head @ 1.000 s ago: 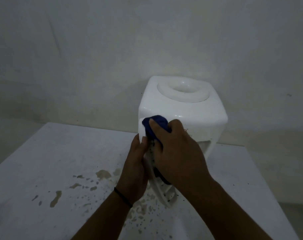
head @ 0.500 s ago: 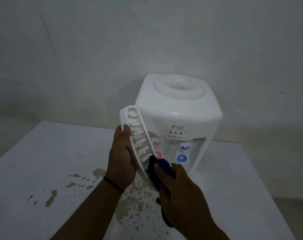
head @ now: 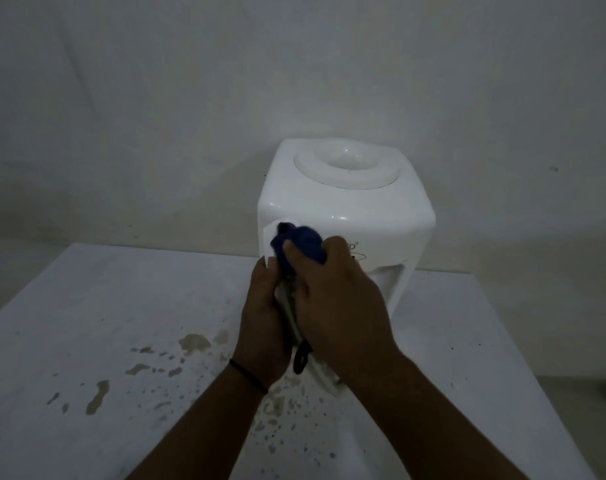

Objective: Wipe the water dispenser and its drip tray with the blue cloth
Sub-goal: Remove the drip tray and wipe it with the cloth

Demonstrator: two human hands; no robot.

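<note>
A white tabletop water dispenser [head: 346,206] stands at the back of the white table [head: 104,306], against the wall. In front of it my left hand [head: 263,317] grips the white drip tray [head: 269,242], held upright on its end above the table. My right hand [head: 336,299] holds the bunched blue cloth [head: 299,242] and presses it against the tray's top end. Most of the tray is hidden behind my two hands; its lower end [head: 324,374] shows below them. The dispenser's taps are covered by my right hand.
Brownish water spots and puddles [head: 194,342] lie on the table left of and below my hands. A dark cord loop [head: 299,360] hangs under my right hand. The bare wall [head: 190,98] rises close behind the dispenser.
My right hand has moved the cloth from the tray's lower end up to its top end. The tray has turned, so its slotted face no longer shows. The left hand keeps its grip.
</note>
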